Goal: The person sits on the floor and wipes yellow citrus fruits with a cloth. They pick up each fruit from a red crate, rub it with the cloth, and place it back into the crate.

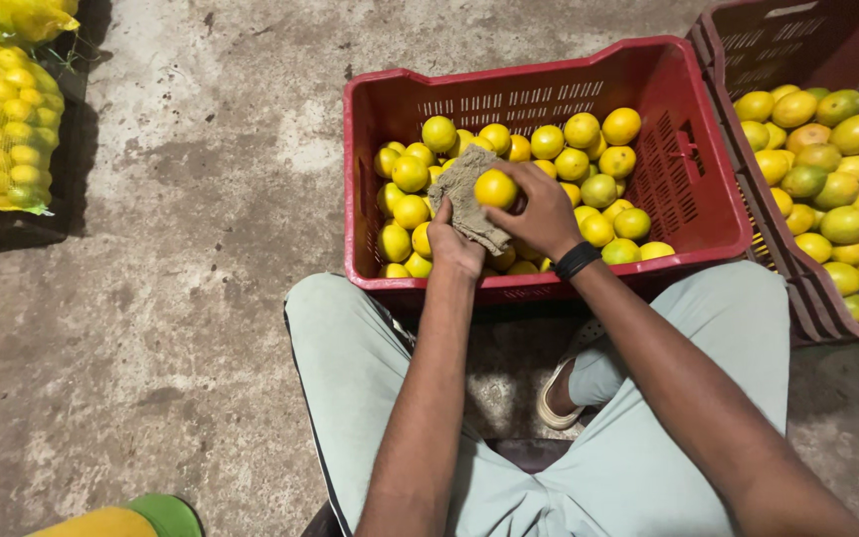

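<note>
We grip a firm, smooth yellow-orange citrus fruit (496,188) around its sides, right hand (544,214); left hand (452,247) clutches the limp cloth (467,194).

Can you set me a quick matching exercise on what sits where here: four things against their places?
Things:
1. cloth
2. yellow fruit
3. mesh sack of fruit
4. second red crate

Places:
A. far right edge
B. in the right hand
C. upper left on the floor
D. in the left hand

Pairs: 1-D, 2-B, 3-C, 4-A
</note>
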